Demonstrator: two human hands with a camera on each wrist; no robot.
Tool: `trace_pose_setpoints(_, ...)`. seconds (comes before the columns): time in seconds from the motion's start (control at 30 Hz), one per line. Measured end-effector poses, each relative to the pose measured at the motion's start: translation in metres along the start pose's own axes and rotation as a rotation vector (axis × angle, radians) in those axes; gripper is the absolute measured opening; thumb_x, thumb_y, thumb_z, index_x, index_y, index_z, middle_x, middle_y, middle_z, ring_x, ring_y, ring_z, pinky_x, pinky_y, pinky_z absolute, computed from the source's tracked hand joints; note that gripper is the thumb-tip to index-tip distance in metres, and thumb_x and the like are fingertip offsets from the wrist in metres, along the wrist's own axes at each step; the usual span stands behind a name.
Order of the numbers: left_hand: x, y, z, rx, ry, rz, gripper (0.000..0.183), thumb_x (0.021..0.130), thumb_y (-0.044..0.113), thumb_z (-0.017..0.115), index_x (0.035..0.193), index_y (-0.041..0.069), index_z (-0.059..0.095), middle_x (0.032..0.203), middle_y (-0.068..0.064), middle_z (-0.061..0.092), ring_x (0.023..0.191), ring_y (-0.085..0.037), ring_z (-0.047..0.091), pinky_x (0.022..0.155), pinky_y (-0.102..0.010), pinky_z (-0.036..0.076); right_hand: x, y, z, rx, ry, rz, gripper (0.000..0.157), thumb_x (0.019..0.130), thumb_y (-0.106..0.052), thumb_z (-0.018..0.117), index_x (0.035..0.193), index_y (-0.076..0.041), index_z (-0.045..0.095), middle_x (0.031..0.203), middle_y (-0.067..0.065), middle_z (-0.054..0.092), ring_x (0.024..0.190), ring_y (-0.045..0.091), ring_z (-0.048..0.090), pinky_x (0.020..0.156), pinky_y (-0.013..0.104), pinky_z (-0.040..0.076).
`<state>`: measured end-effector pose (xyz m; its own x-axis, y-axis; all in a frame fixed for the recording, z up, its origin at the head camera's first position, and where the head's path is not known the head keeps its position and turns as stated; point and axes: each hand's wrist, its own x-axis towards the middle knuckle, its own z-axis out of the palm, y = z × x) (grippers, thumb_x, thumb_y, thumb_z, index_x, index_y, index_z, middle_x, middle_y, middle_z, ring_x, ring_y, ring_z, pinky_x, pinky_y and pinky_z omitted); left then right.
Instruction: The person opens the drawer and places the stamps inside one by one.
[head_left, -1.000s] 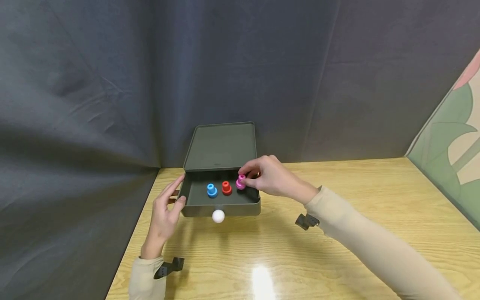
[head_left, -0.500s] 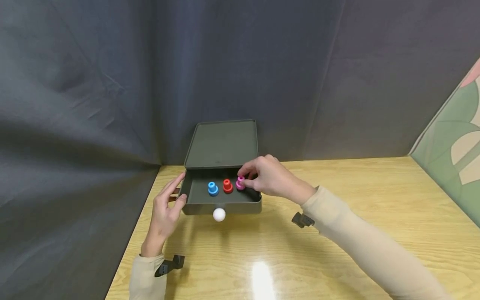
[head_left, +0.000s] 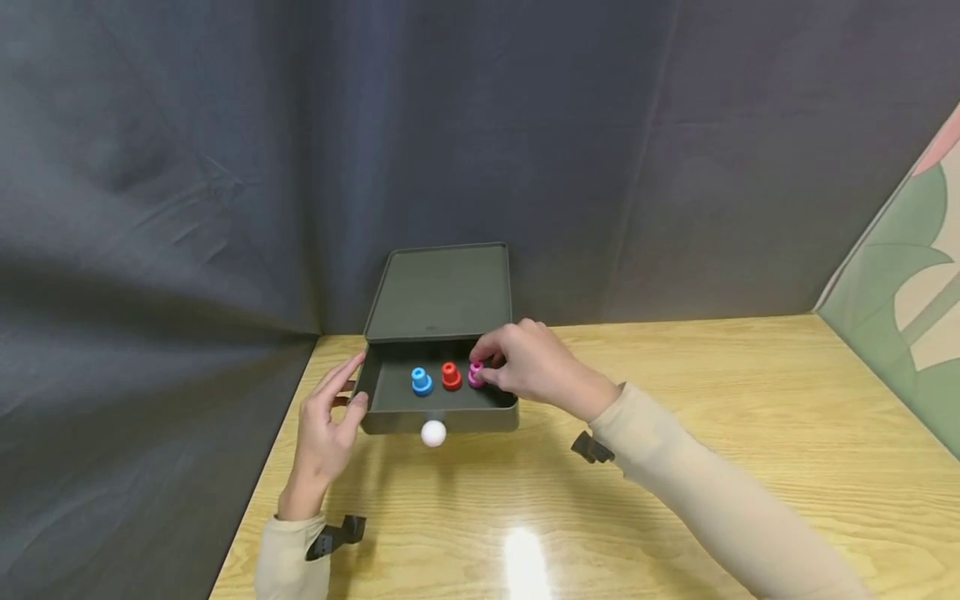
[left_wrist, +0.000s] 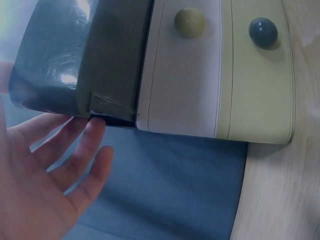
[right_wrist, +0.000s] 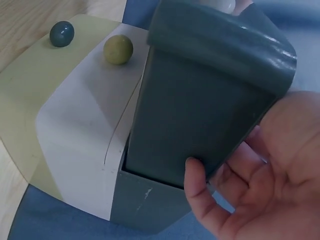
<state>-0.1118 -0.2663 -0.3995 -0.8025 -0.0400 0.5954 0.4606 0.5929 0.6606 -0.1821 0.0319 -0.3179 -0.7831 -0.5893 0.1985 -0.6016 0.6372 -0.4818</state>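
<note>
A dark grey-green drawer point(head_left: 442, 422) with a white round knob point(head_left: 433, 433) is pulled out of its cabinet. Inside it stand a blue peg point(head_left: 422, 382), a red peg point(head_left: 451, 377) and, to their right, a magenta peg point(head_left: 474, 380). Thumb and fingers of my right hand point(head_left: 536, 362) pinch the magenta peg from the right, partly covering it. My left hand point(head_left: 324, 437) rests at the drawer's left side, thumb tip on the rim, fingers extended along the outer wall. From the left wrist, its fingertips show right at the lower edge of the drawer.
Below the dark drawer, a white drawer point(left_wrist: 182, 80) with a yellow knob point(left_wrist: 190, 22) and a pale yellow-green drawer point(left_wrist: 257, 90) with a dark knob point(left_wrist: 263, 32) are shut. The unit's flat top point(head_left: 442, 292) lies behind. Dark cloth point(head_left: 480, 150) hangs beyond the wooden table point(head_left: 675, 400).
My right hand has shifted slightly left and toward the front with the magenta peg, which sits lower now, a little nearer the red one. The left hand stays at the drawer's side.
</note>
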Motion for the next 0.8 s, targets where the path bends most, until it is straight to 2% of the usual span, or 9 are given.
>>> trace_pose_setpoints(0.2,-0.0014,0.0001,-0.0063,0.014,-0.018,-0.031,0.052,0.096,-0.003,0.063,0.147,0.004,0.063,0.148,-0.02,0.064,0.107,0.0,0.061,0.086,-0.011,0.05,0.0021,-0.0042,0.006,0.03,0.004,0.039,0.012,0.091,-0.02,0.086,0.103,-0.016,0.085,0.094,-0.003,0.083,0.081,0.008,0.075,0.071,0.029,0.055)
trace_pose_setpoints(0.37,-0.0009,0.0001,-0.007,0.009,-0.018,-0.038,0.051,0.097,-0.003,0.064,0.148,0.003,0.063,0.148,-0.021,0.064,0.104,-0.012,0.064,0.086,-0.008,0.048,0.0034,-0.0052,0.0078,0.046,0.012,0.059,0.013,0.092,-0.019,0.085,0.104,-0.017,0.085,0.094,-0.002,0.083,0.079,0.006,0.073,0.068,0.027,0.053)
trace_pose_setpoints(0.43,-0.0005,0.0009,-0.0073,0.01,-0.015,-0.039,0.051,0.097,-0.003,0.064,0.147,0.002,0.063,0.147,-0.021,0.065,0.103,-0.011,0.063,0.086,-0.007,0.048,0.0043,-0.0058,0.0073,0.044,0.011,0.057,0.013,0.092,-0.018,0.085,0.105,-0.016,0.085,0.093,-0.002,0.083,0.078,0.006,0.073,0.068,0.027,0.052)
trace_pose_setpoints(0.53,0.0002,0.0022,-0.008,0.013,-0.015,-0.046,0.051,0.097,-0.002,0.063,0.148,0.002,0.063,0.148,-0.021,0.064,0.103,-0.016,0.064,0.085,-0.006,0.047,0.005,-0.007,0.0054,0.037,0.001,0.055,0.014,0.093,-0.018,0.084,0.107,-0.015,0.085,0.093,-0.001,0.083,0.077,0.007,0.071,0.067,0.027,0.051)
trace_pose_setpoints(0.67,0.0019,0.0033,-0.0082,0.033,-0.033,-0.06,0.052,0.099,0.0,0.061,0.151,0.005,0.06,0.15,-0.019,0.063,0.106,-0.027,0.066,0.085,-0.007,0.046,0.0045,-0.0073,0.0032,0.04,-0.004,0.061,0.017,0.094,-0.018,0.083,0.111,-0.014,0.084,0.094,0.001,0.082,0.076,0.009,0.07,0.068,0.028,0.052)
trace_pose_setpoints(0.8,0.0032,0.0077,-0.0075,0.074,-0.029,-0.059,0.051,0.1,0.001,0.059,0.151,0.007,0.061,0.15,-0.017,0.064,0.111,-0.03,0.066,0.085,-0.008,0.046,0.0027,-0.0039,0.0024,0.068,0.0,0.051,0.02,0.094,-0.02,0.083,0.112,-0.013,0.084,0.093,0.001,0.081,0.076,0.01,0.067,0.069,0.028,0.052)
